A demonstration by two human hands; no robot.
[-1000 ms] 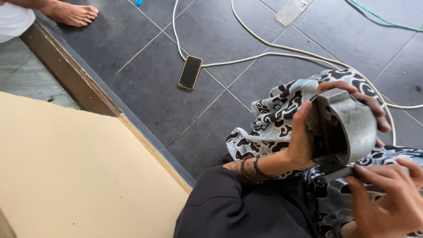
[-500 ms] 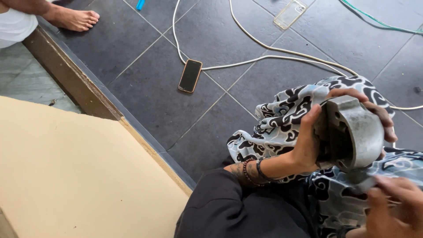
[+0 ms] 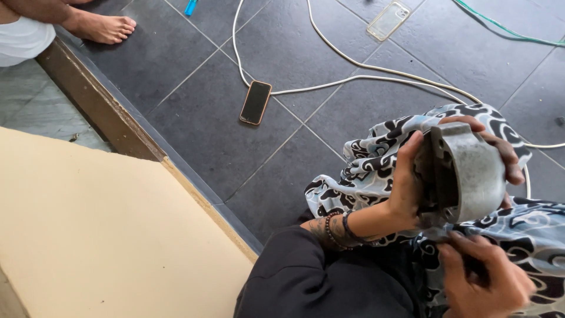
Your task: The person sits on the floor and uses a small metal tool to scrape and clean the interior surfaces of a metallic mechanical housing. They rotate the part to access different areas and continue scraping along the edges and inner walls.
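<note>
My left hand (image 3: pixel 412 182) grips a grey cast-metal housing (image 3: pixel 471 174), thumb on its near side and fingers wrapped over its far edge. The housing is held above my lap, which is covered by a black, white and blue patterned cloth (image 3: pixel 371 159). My right hand (image 3: pixel 479 280) is just below the housing, fingers closed around a small dark tool whose tip meets the housing's lower edge. Most of that tool is hidden by the fingers. Beaded bracelets circle my left wrist (image 3: pixel 338 229).
A black phone (image 3: pixel 256 102) lies on the dark tiled floor beside a white cable (image 3: pixel 353 73). A clear phone case (image 3: pixel 388 20) lies farther off. Another person's bare foot (image 3: pixel 103 26) rests at the top left. A tan board (image 3: pixel 88 229) and a wooden threshold (image 3: pixel 100 109) fill the left.
The housing has been turned and lifted slightly in my left hand. My right hand has shifted left under it, up to its lower edge.
</note>
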